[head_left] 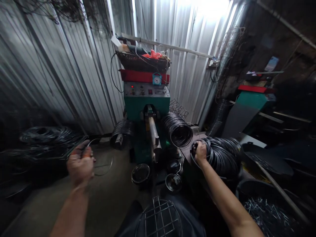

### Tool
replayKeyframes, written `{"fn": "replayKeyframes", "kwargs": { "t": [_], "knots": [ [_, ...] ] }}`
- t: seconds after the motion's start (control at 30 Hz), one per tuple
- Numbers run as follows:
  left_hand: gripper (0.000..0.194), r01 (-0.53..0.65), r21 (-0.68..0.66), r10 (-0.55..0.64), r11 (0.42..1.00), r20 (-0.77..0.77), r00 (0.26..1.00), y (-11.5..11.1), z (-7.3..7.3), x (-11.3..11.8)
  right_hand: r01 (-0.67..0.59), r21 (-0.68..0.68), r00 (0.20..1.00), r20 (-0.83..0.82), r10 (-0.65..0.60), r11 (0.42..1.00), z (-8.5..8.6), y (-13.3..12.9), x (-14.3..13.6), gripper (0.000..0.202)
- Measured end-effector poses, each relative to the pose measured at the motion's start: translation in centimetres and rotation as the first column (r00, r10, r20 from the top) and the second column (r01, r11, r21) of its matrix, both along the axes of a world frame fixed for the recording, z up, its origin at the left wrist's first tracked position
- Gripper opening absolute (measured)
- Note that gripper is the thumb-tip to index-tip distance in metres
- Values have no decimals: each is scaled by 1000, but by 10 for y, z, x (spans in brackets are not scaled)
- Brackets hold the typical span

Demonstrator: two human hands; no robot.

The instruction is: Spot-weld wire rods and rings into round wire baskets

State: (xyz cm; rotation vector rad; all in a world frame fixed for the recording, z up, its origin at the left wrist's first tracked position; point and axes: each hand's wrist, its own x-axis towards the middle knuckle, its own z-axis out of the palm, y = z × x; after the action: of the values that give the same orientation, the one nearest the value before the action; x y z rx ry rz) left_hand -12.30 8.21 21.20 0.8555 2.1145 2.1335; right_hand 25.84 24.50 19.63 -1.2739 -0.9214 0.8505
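Note:
My left hand [81,163] is raised at the left, its fingers curled round a tool with orange handles [87,152]. A thin curved wire [108,169] shows just to the right of that hand. On the right, my right hand [200,151] reaches to the near end of a large coil of dark wire rings [223,154], with its fingers closed at the rim. A round wire grid [161,215] lies on my lap. Between my hands stands a green machine [134,107] with a metal arm [153,135] pointing towards me.
Wire coils hang on both sides of the machine, one at its right [179,130]. Small round bowls [140,173] sit below it. A tub of short metal pieces [269,210] stands at the lower right. Wire bundles [46,135] lie at the far left.

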Motion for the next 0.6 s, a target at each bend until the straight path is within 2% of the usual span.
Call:
{"fn": "replayKeyframes", "kwargs": {
  "t": [0.07,0.13,0.17,0.2,0.27,0.37,0.43,0.47,0.53,0.57,0.6],
  "knots": [
    [30,122,122,-148,985,231,962,-14,9,-11,-28,84,996,92,21,996,32,-4,7,14],
    [35,282,112,-304,953,360,882,-30,-2,-14,-159,169,938,334,95,973,63,-13,16,15],
    [39,364,71,-359,929,416,836,-39,-14,-13,-257,168,855,498,143,952,77,-19,21,15],
    [45,443,18,-399,896,472,786,-48,-31,-9,-346,114,739,644,196,931,88,-25,26,15],
    [56,581,-109,-427,807,573,700,-68,-70,6,-434,-71,453,844,286,898,101,-38,35,14],
    [66,764,-251,-454,595,679,576,-102,-132,40,-406,-346,30,920,390,846,94,-51,48,15],
    [63,830,-235,-496,507,708,503,-125,-165,66,-396,-462,-139,884,446,793,77,-55,55,16],
    [63,849,-226,-520,477,707,480,-135,-178,79,-418,-502,-176,863,474,757,68,-56,58,16],
    [80,894,-250,-561,373,707,431,-149,-197,102,-487,-561,-191,816,545,669,51,-59,61,15],
    [91,899,-297,-593,320,678,435,-154,-203,110,-521,-584,-186,790,585,623,44,-60,60,15],
    [100,887,-355,-641,296,615,460,-156,-208,117,-548,-600,-181,765,618,582,40,-62,58,15]
  ]
}}
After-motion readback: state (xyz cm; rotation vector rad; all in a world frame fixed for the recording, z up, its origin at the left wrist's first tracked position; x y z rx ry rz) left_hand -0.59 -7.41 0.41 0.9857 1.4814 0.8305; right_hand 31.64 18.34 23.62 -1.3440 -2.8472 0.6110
